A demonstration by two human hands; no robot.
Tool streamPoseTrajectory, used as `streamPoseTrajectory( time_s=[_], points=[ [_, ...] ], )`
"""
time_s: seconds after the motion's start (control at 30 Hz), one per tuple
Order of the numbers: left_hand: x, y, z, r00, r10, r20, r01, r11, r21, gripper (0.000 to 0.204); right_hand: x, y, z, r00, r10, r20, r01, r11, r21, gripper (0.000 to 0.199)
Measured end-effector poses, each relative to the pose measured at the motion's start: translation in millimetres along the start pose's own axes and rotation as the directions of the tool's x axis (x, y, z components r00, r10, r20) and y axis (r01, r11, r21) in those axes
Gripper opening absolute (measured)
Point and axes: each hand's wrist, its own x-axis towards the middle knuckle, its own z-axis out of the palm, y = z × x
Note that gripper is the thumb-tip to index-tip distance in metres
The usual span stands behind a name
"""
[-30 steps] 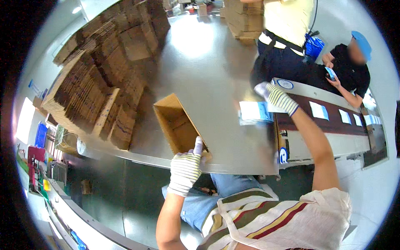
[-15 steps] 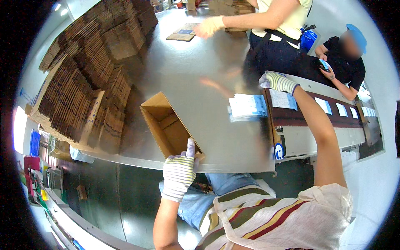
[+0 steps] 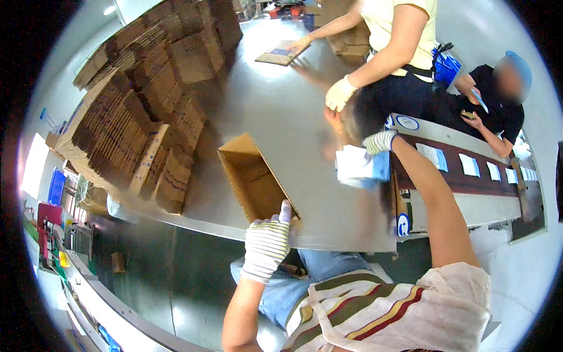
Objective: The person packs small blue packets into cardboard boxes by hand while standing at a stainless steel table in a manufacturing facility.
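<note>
An open brown cardboard box (image 3: pixel 258 182) stands on the metal table in front of me, tilted slightly toward the left in view. My left hand (image 3: pixel 267 246), in a striped knit glove, grips its near edge, with the thumb up against the inner side. My right hand (image 3: pixel 380 142), in a matching glove, is closed at the upper right edge of a pile of white-and-blue flat packets (image 3: pixel 355 165) by the table's right side. Its fingertips are partly hidden against the packets.
Tall stacks of flattened cartons (image 3: pixel 111 123) line the table's left side. On the right, a conveyor belt (image 3: pixel 448 176) carries more packets (image 3: pixel 469 165). Across the metal table (image 3: pixel 270 105), a gloved co-worker touches a flat carton (image 3: pixel 277 54). Another person sits beyond the belt.
My right hand has moved from the belt to the packet pile, and the packet beneath it has left the belt. My left hand still grips the box. The co-worker's hand now touches the flat carton.
</note>
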Motion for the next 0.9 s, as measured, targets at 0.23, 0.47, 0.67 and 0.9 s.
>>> streamPoseTrajectory(
  time_s=[0.23, 0.47, 0.67, 0.9],
  points=[
    [-14, -2, -4, 0.999, -0.038, -0.021, 0.039, 0.999, 0.009, 0.058, -94, -207, 39, 0.879, -0.166, -0.448, 0.145, 0.986, -0.082, 0.066],
    [-12, -2, -6, 0.999, -0.038, -0.02, 0.037, 0.999, -0.025, 0.06, -95, -183, 85, 0.426, -0.389, -0.817, 0.658, 0.753, -0.015, 0.046],
    [-15, 0, -3, 0.996, -0.043, -0.078, 0.04, 0.998, -0.04, 0.062, -66, -213, 117, 0.753, 0.02, -0.658, 0.563, -0.537, 0.628, 0.039],
    [-7, 4, -7, 0.999, 0.043, -0.02, -0.042, 0.999, 0.029, 0.052, -60, -213, 50, 0.355, 0.203, -0.912, 0.928, 0.042, 0.371, 0.057]
  ],
)
